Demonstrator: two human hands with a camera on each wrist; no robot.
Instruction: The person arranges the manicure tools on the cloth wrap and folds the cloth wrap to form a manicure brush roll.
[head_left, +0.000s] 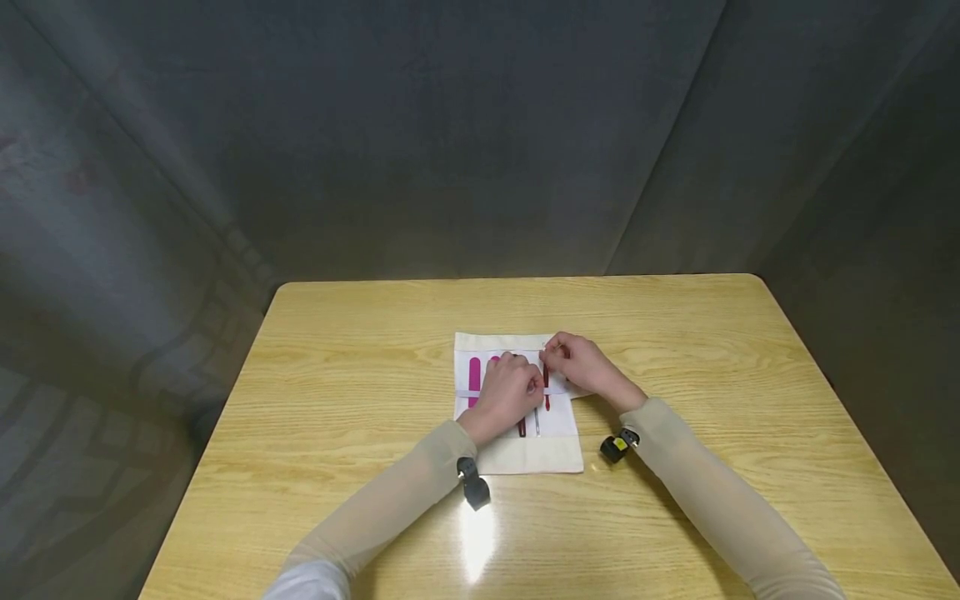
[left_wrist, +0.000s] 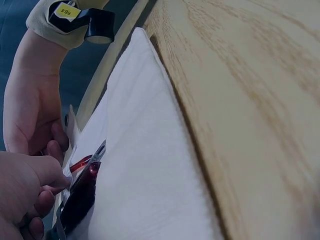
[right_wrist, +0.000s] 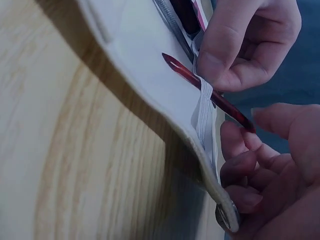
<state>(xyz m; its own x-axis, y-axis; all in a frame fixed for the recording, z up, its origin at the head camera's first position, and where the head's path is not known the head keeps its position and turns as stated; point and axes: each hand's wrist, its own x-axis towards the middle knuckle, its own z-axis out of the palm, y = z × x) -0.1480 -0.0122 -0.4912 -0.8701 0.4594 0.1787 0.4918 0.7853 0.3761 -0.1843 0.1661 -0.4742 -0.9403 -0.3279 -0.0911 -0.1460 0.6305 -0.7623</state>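
A white cloth tool case point(head_left: 528, 456) lies unfolded on the table, with an elastic band point(right_wrist: 204, 107) running across it. Under the band sits a slim dark red stick point(right_wrist: 227, 106) with a pointed, slotted tip. My left hand point(head_left: 510, 392) pinches the band between thumb and forefinger, right beside the stick. At the stick's other end, the thumb and fingertips of my right hand point(head_left: 583, 364) hold it. Two pink flat files point(head_left: 474, 373), a dark red-handled tool point(head_left: 522, 429) and a thin metal tool point(head_left: 537, 423) also lie on the case, partly behind the left hand.
The wooden table point(head_left: 360, 367) extends around the case on all sides. A flap with a metal snap point(right_wrist: 228, 212) sticks out at the case's right side. Grey curtains point(head_left: 450, 142) hang behind the table and at both sides. Each wrist wears a small black camera point(head_left: 474, 483).
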